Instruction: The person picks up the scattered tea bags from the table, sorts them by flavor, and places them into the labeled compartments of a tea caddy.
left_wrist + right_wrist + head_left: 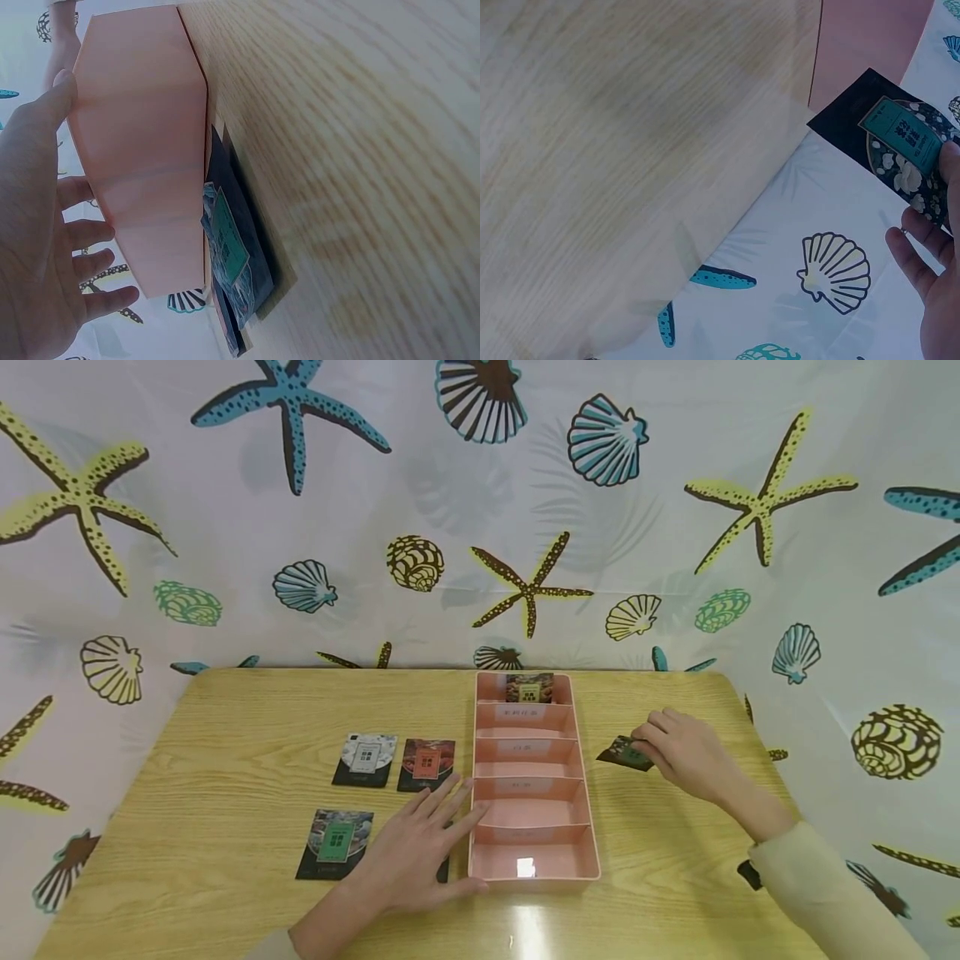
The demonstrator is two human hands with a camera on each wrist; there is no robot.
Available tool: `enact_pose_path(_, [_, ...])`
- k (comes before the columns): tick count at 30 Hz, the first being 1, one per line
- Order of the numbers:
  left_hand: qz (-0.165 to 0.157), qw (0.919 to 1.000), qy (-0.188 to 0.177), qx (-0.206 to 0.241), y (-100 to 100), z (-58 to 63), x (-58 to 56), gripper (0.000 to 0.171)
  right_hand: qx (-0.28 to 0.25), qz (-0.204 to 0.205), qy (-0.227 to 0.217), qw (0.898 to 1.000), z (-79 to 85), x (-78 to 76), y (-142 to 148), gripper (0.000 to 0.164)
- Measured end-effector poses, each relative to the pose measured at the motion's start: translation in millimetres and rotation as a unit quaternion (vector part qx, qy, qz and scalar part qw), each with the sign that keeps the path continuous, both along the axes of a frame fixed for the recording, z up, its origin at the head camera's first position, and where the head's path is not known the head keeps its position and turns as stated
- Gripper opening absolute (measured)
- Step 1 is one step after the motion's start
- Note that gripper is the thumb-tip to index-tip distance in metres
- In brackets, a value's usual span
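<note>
My right hand (686, 756) pinches a dark flat tea sachet (624, 753) over the table, right of a pink divided box (536, 882). In the right wrist view the sachet (904, 135) has a teal label and white flowers, with the thumb on its face. My left hand (412, 852) lies spread along the box's left side, fingers straight. The left wrist view has its fingertips at the upper edge of the box's pink wall (142, 112). One sachet with a yellowish label (530, 688) stands in the box's rearmost compartment; the other compartments hold labelled dividers.
Left of the box lie a white-labelled sachet (365, 758), a red-labelled sachet (427, 763) and a green-labelled sachet (335, 842). Another dark corner shows beneath my left hand. A small dark item (749, 874) pokes out by the right sleeve. A shell-patterned curtain (420, 468) hangs behind the wooden table (247, 752).
</note>
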State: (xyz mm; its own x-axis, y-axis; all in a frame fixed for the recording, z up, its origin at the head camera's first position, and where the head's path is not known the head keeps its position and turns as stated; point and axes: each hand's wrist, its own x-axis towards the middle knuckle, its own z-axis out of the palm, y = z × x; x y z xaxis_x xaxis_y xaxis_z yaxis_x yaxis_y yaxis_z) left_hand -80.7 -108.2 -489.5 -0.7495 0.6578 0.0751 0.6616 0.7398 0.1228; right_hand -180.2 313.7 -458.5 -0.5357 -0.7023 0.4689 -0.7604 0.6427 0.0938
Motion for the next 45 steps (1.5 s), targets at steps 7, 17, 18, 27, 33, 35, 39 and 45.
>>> enact_pose_path(7, [0.002,1.0000,0.004,-0.006,0.0,-0.4,0.0,0.090,0.011,-0.010,0.004,1.000,16.8,-8.5,-8.4,0.015])
enact_pose_path(17, [0.000,1.0000,0.007,-0.001,-0.2,-1.4,-0.5,0.090,-0.014,0.015,0.028,0.999,31.4,-21.5,-20.6,0.019])
enact_pose_path(18, [0.000,1.0000,0.007,0.000,-0.3,-1.3,-0.5,0.090,-0.015,0.015,0.027,0.999,33.1,-22.7,-22.3,0.016])
enact_pose_path(27, [0.000,1.0000,-0.001,0.001,-0.7,-1.1,0.2,0.090,-0.003,0.009,0.026,1.000,41.7,-32.2,-39.9,0.016])
enact_pose_path(33, [0.002,1.0000,-0.003,0.000,-1.7,-1.5,0.9,0.090,-0.009,0.011,0.021,1.000,40.7,-40.0,-53.7,0.014])
enact_pose_path(35, [0.002,1.0000,-0.001,0.000,-2.2,-1.9,1.1,0.090,-0.013,0.014,0.020,1.000,40.2,-43.2,-59.2,0.014])
enact_pose_path(39, [0.003,1.0000,0.000,0.001,-3.1,-2.1,1.7,0.090,-0.016,0.024,0.021,0.999,38.6,-49.5,-69.4,0.014])
enact_pose_path(45, [0.001,1.0000,-0.002,0.003,-3.7,-2.1,2.6,0.090,-0.011,0.026,0.016,0.999,34.3,-55.0,-84.5,0.015])
